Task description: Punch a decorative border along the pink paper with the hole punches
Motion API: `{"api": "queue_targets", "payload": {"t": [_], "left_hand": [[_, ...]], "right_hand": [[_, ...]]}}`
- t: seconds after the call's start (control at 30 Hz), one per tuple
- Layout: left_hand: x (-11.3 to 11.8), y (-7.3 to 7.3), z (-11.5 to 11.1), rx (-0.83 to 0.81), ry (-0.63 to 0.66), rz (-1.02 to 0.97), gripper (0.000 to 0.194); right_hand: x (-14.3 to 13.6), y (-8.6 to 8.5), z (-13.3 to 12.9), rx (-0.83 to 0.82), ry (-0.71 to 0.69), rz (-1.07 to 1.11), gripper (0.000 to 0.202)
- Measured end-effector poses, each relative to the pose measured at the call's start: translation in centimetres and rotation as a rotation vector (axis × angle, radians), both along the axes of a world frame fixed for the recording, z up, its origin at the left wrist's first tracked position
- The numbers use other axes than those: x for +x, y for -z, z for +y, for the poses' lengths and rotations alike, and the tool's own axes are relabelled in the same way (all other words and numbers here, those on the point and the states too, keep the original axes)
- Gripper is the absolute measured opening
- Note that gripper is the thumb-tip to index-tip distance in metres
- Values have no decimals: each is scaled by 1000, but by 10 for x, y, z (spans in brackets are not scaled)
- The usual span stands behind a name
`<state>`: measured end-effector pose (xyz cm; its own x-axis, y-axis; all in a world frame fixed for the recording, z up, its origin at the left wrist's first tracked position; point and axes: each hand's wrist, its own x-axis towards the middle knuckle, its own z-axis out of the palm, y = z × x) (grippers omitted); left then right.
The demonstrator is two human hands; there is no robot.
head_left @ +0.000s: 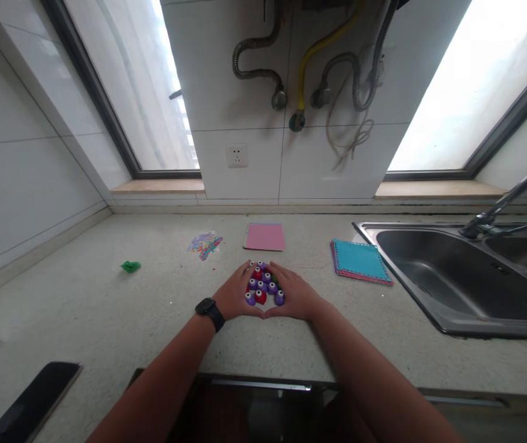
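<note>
Several small purple, red and green pieces with eye-like white dots (260, 285) lie clustered on the speckled countertop (254, 344). Around the cluster's left side curves my left hand (237, 295), a black watch on its wrist. My right hand (296, 296) curves around the right side. The thumbs meet at the near edge, and the fingertips come close together at the far edge. Both hands have their fingers stretched out and rest against the outer pieces. Just beyond them lies a pink square pad (264, 237).
Colourful beads (205, 244) lie scattered at the back left, with a green crumpled item (130, 266) farther left. Teal and pink square sheets (362, 261) are stacked beside the metal sink (447, 277). A black phone-like object (32, 403) lies at the lower left.
</note>
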<state>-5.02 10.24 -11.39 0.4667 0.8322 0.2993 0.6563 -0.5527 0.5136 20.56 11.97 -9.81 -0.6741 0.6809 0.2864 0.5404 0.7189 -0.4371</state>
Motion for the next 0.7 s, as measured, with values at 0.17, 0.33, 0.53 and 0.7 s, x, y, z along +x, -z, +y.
{"api": "queue_targets", "payload": {"t": [0.17,0.33,0.53,0.7], "left_hand": [[13,5,-8,0,-14,14,149],[14,5,-15,9,-39,26,150],[-23,0,-13,10,-112,37,141],[-55,-7,-18,96,-190,132,88]], "right_hand": [[1,2,-14,-36,41,-22,133],[5,-3,-18,-84,46,-6,136],[27,-8,-13,-112,96,119,110],[35,0,2,-167,208,266,61]]}}
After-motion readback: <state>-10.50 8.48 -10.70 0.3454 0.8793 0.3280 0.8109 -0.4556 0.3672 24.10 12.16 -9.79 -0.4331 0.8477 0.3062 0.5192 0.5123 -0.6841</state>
